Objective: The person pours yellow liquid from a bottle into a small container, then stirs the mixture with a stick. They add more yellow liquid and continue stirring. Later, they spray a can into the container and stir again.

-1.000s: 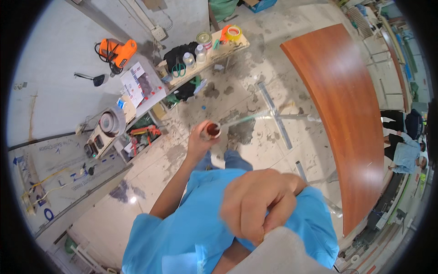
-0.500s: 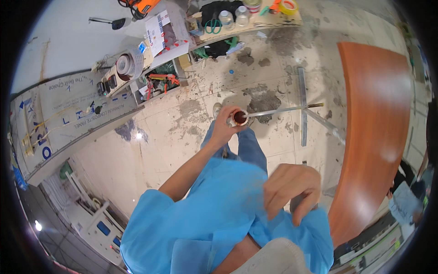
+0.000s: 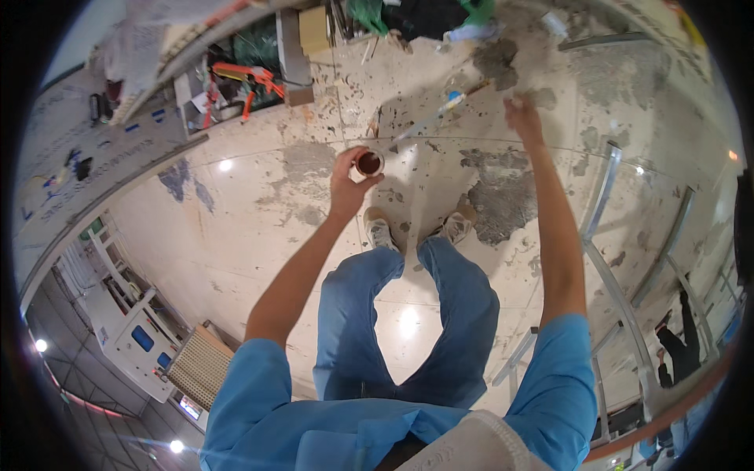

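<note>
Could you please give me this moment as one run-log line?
left hand: holds tape roll | right hand: outstretched, empty | person standing on stained floor

At the top edge we see a small tan cardboard box (image 3: 313, 27) standing among the tools. At the lower left stands a white machine with a small blue screen (image 3: 142, 338) on its face. Below it, beside a ribbed beige panel, a smaller lit display (image 3: 191, 407) glows.
</note>
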`<state>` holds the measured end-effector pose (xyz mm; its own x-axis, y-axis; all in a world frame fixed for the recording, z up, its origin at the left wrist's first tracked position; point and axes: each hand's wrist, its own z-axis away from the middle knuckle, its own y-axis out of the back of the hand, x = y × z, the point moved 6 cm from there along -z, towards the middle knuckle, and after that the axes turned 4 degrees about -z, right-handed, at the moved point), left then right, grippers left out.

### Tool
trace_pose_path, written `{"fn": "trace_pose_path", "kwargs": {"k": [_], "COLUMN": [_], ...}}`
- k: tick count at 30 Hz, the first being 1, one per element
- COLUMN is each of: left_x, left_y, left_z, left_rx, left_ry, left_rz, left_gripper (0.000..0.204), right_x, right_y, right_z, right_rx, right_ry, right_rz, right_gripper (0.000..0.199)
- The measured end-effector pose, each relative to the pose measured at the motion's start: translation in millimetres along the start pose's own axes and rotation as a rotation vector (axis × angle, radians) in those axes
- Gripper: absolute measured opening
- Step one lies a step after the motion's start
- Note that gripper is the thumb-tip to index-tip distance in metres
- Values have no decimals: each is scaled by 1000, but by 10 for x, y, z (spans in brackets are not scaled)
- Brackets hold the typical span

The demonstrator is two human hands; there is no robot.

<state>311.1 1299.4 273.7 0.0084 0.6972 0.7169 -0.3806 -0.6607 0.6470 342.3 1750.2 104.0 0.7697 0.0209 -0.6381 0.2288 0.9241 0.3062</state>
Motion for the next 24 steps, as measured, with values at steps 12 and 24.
{"fn": "trace_pose_path", "kwargs": {"k": [12, 24], "left_x": [-2400, -2299], "left_y": [-947, -1298], "left_z": [-269, -911], "left_rx": [168, 322], "left_ry": [9, -39], "left_rz": [58, 88], "left_gripper": [71, 62], "right_x": [-949, -23], "right_y": [-452, 332], "right_z": [-3409, -1080], "right_rx": [96, 629], "right_ry": [220, 908], "right_rz": [128, 165], "right_gripper": [87, 96]}}
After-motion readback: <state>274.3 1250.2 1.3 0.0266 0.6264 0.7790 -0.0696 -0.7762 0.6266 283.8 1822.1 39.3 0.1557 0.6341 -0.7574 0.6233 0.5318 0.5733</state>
